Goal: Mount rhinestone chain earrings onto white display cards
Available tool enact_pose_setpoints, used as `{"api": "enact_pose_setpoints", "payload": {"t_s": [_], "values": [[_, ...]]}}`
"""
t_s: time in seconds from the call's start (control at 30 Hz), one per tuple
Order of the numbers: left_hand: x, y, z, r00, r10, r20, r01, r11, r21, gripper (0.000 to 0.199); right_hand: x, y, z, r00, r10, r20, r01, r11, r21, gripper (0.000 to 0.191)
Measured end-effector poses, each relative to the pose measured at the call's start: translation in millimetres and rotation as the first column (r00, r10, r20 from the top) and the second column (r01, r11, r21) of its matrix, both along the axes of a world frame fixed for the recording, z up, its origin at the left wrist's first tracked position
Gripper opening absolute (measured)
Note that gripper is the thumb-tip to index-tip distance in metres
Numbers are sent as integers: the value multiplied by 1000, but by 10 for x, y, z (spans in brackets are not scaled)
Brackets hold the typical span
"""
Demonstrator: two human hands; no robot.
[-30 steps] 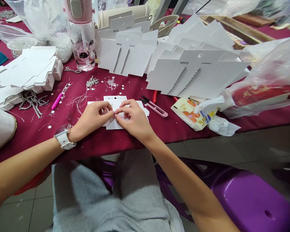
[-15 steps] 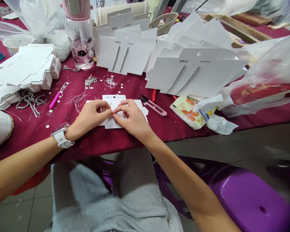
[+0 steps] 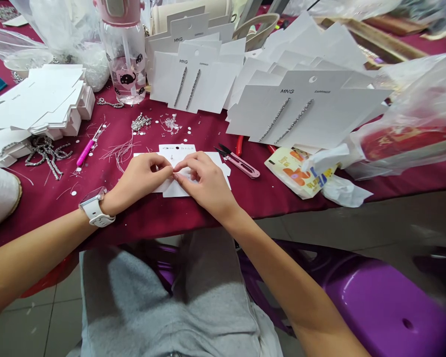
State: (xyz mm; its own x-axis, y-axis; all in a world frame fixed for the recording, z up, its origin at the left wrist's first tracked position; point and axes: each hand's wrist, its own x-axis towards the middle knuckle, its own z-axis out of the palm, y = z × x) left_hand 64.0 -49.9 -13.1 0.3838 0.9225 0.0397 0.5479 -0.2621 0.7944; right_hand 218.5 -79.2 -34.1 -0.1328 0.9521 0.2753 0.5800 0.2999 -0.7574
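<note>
A dark red cloth (image 3: 193, 215) covered the table, and upright white cards (image 3: 330, 116) bearing silver strands leaned in overlapping rows toward its back. The white, stepped-edge paperboard card (image 3: 178, 191) lay flat near the front edge, partly under both hands. It looked light and fairly stiff, likely to crease if pressed hard and to slide on the cloth; its side edges seemed the best place to take hold. The right hand (image 3: 213, 188) and left hand (image 3: 139, 178) met over its middle, each with thumb and forefinger pinched together; whatever was between the tips was too small to tell. Pink-handled snips (image 3: 245, 167) with dark blades lay just beside the card's right side. A slim magenta-handled tool (image 3: 84, 152) lay farther left, and tiny clear plastic bits (image 3: 172, 124) were scattered behind the card.
</note>
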Motion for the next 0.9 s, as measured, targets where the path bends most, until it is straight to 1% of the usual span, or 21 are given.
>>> {"api": "enact_pose_setpoints", "payload": {"t_s": [0.3, 0.47, 0.67, 0.8, 0.9], "values": [[-3, 8, 12, 1000, -6, -13, 6, 1000, 0, 20, 4, -16, -17, 998, 39, 50, -42, 997, 70, 9], [0, -3, 2, 999, 7, -46, -3, 996, 88, 17, 0, -8, -22, 999, 25, 29, -27, 998, 53, 8], [-14, -6, -51, 999, 34, -40, -27, 987, 159, 14, 6, 5, -20, 1000, 22, 8, -22, 999, 32, 7], [-14, 0, -72, 998, 35, -48, -24, 973, 229, 11, 6, 4, -21, 1000, 17, 10, -18, 999, 27, 5], [-9, 5, -83, 999, 29, -29, -22, 971, 237, 10, 2, 3, -17, 1000, 13, 8, -14, 1000, 28, 4]]}}
